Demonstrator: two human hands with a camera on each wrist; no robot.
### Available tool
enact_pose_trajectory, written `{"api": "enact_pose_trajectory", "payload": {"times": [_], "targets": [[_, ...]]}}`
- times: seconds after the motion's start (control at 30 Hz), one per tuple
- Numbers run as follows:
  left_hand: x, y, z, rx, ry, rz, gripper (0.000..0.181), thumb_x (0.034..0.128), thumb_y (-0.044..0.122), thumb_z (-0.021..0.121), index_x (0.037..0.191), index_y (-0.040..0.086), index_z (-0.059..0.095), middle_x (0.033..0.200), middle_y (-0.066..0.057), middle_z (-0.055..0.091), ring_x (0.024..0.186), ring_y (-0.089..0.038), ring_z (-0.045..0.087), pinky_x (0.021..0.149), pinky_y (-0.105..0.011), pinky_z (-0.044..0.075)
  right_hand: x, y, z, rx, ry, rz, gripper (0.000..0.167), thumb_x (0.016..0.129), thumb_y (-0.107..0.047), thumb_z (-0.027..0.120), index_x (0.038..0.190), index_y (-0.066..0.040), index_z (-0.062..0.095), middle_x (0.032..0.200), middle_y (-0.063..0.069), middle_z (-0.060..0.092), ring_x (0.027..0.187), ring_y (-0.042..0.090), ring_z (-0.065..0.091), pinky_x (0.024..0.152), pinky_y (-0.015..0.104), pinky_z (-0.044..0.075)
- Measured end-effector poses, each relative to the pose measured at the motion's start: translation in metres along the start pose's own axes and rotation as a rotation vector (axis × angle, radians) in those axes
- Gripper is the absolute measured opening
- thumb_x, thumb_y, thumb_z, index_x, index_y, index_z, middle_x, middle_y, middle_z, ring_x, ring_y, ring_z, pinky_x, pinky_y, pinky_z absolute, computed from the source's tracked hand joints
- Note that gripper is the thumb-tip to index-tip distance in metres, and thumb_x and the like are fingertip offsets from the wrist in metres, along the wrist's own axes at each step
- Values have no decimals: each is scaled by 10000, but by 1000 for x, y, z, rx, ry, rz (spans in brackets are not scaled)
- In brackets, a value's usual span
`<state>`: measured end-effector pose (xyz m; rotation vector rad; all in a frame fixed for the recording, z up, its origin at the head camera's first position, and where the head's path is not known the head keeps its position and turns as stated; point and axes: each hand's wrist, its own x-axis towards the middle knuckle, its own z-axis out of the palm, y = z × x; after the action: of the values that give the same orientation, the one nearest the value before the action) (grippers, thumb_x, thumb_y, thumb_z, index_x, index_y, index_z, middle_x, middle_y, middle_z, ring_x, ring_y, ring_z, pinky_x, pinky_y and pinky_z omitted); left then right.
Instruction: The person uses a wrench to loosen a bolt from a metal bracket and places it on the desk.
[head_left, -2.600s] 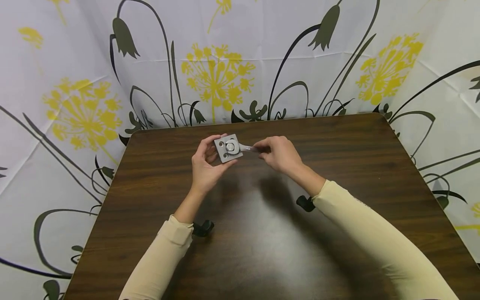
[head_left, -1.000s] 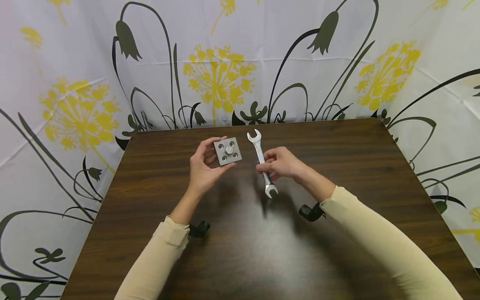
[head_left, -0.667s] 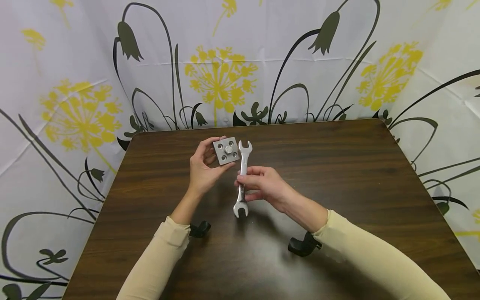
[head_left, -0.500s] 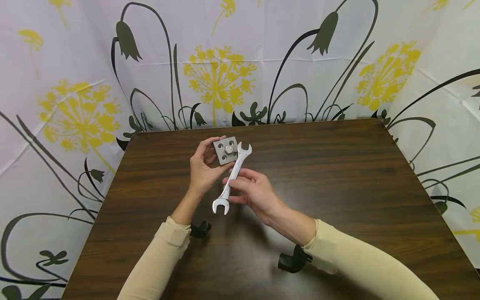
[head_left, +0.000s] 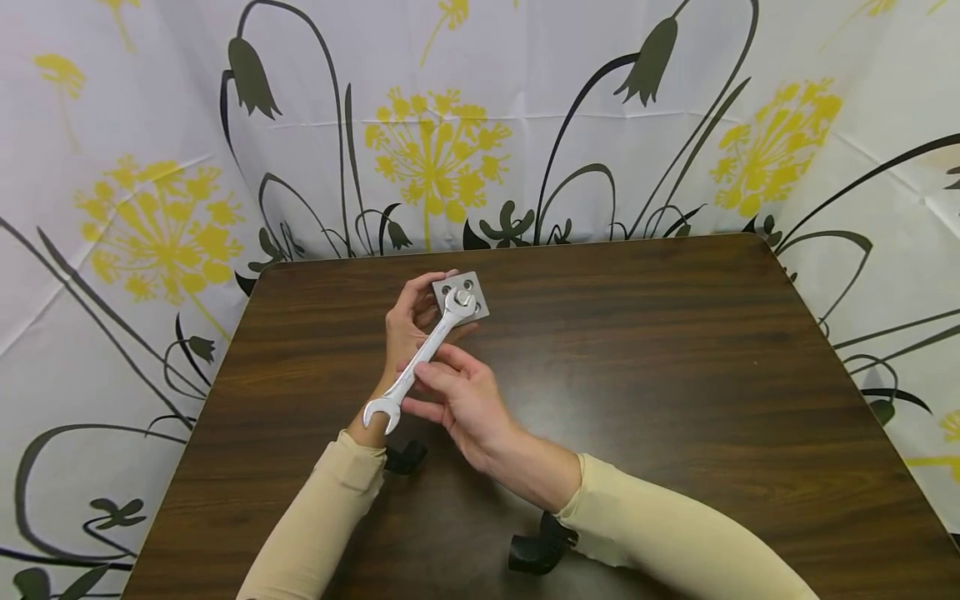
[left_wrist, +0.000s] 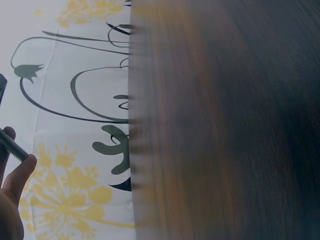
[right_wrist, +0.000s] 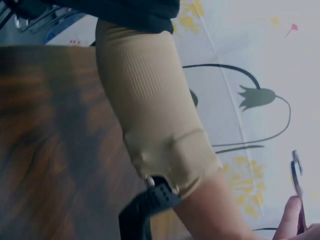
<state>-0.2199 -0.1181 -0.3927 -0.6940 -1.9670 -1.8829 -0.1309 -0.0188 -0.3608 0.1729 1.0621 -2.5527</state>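
Observation:
My left hand (head_left: pixel 405 329) grips a square grey metal plate (head_left: pixel 457 280) by its edges, above the table. The plate has holes near its corners and a bolt head (head_left: pixel 465 297) at its centre. In the left wrist view a threaded shank (left_wrist: pixel 13 146) shows beside the fingers. A silver double open-ended wrench (head_left: pixel 420 360) is pinched mid-handle by my right hand (head_left: pixel 468 400). Its upper end sits around the bolt head, and its lower end points down-left over the left wrist. The right wrist view catches only part of the wrench (right_wrist: pixel 298 175), edge-on.
Beneath both hands lies a dark wood-grain table (head_left: pixel 660 375). A floral curtain (head_left: pixel 570 150) hangs behind its far edge. Black wrist-camera mounts (head_left: pixel 536 550) stick out under the sleeves.
Earlier the wrench handle pointed right from the bolt. The right hand took it off, swung it round and brought it back to the bolt head with the handle down-left. The left hand kept its grip.

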Motion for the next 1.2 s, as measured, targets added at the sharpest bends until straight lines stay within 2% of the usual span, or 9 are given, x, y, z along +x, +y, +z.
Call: {"api": "enact_pose_trajectory", "payload": {"times": [0.17, 0.33, 0.47, 0.7, 0.87, 1.0, 1.1, 1.2], "targets": [[0, 2, 0, -14, 7, -10, 694, 609, -289, 765, 1233, -144, 499, 1262, -311, 583, 1060, -281, 653, 874, -416, 537, 3, 10, 6, 53, 8, 13, 341, 981, 40, 514, 1319, 82, 527, 1016, 88, 652, 874, 168, 651, 819, 395, 560], [0, -1, -1, -26, 11, -1, 695, 603, -281, 775, 1228, -137, 506, 1251, -322, 584, 1042, -286, 656, 862, -356, 544, 7, 12, 6, 78, 18, 29, 307, 993, 18, 516, 1282, 120, 544, 1044, 146, 699, 855, 169, 678, 842, 392, 549], [-1, -1, -3, -14, -8, 8, 688, 615, -249, 795, 1231, -124, 515, 1258, -277, 603, 1024, -305, 653, 857, -397, 546, 12, 11, 3, 89, 47, 31, 288, 989, 13, 531, 1253, 126, 556, 1030, 158, 706, 862, 175, 686, 826, 379, 551], [1, -1, -2, -10, -21, 16, 691, 626, -238, 796, 1242, -121, 507, 1264, -280, 597, 1016, -269, 651, 853, -446, 540, 14, 10, -1, 99, 70, 22, 241, 997, -2, 525, 1205, 110, 575, 944, 111, 718, 838, 171, 699, 781, 346, 566], [-1, -2, -3, -8, -10, -2, 685, 635, -206, 814, 1244, -102, 519, 1268, -240, 612, 1022, -285, 656, 860, -545, 513, 12, 10, -11, 40, 50, 17, 205, 1005, -46, 534, 1150, 76, 611, 942, 104, 726, 809, 162, 704, 758, 359, 575], [-1, -4, -5, -10, 1, -13, 688, 624, -201, 823, 1238, -91, 532, 1268, -234, 615, 1042, -275, 655, 879, -497, 519, 11, 9, -24, -47, 25, 30, 237, 1003, -88, 554, 1168, 71, 616, 933, 97, 733, 797, 151, 710, 714, 344, 584], [0, -6, -6, -15, 6, 5, 701, 605, -218, 821, 1232, -93, 533, 1264, -233, 618, 1046, -279, 656, 875, -464, 528, 11, 7, -35, -95, 23, 34, 253, 993, -111, 579, 1161, 73, 622, 910, 90, 735, 788, 151, 712, 668, 316, 585], [1, -8, -5, -28, 6, 32, 708, 592, -241, 811, 1228, -107, 528, 1260, -238, 619, 1050, -309, 654, 870, -479, 528, 11, 4, -46, -135, 42, 33, 252, 977, -135, 612, 1136, 56, 650, 873, 78, 734, 767, 154, 709, 627, 293, 578]]}}
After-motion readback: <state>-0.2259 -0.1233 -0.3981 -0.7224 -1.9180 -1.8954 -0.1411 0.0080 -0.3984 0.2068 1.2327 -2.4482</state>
